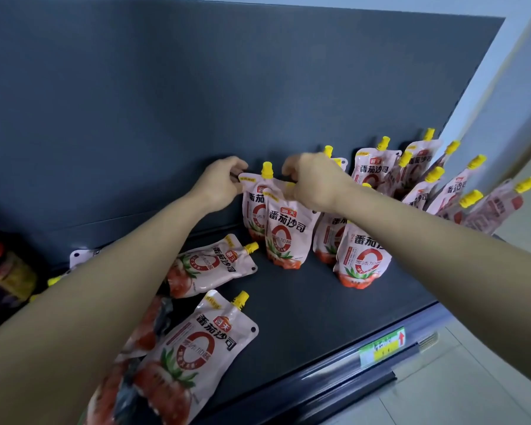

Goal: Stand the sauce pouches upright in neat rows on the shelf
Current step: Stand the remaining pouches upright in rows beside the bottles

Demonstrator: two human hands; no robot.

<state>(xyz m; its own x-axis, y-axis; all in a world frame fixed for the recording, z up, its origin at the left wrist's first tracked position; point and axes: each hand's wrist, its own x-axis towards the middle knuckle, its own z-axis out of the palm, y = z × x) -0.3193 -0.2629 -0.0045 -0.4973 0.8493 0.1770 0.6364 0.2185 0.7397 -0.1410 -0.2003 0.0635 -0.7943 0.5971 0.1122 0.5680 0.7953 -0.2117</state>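
On my head feed both arms reach up the middle of the frame to the back of the dark shelf (304, 302). The left hand (223, 184) is curled, thumb and fingers pinching the upper left corner of the rear tomato sauce pouch (253, 207), which stands upright against the grey back panel (196, 102) with its yellow cap (267, 170) between my two hands. The right hand (314, 184) is curled too, fingers closed over the top of the front pouch (285, 234), where a sliver of yellow shows. I cannot tell whether it also catches the rear pouch's right corner. The front pouch stands upright, overlapping the rear one.

Under my right forearm two more standing pouches (362, 259) sit just right of centre, one behind the other. In the upper right a cluster of pouches (370, 170) stands in rows, several leaning towards the right edge.

At lower left, beside my left forearm, one lying pouch (209, 268) rests flat, and a nearer flat pouch (196, 348) lies below it. More pouches are partly hidden under that arm. A green price label (380, 348) sits on the shelf's front edge at lower right. Dark packaged goods (3, 271) show at the left edge, blurred.
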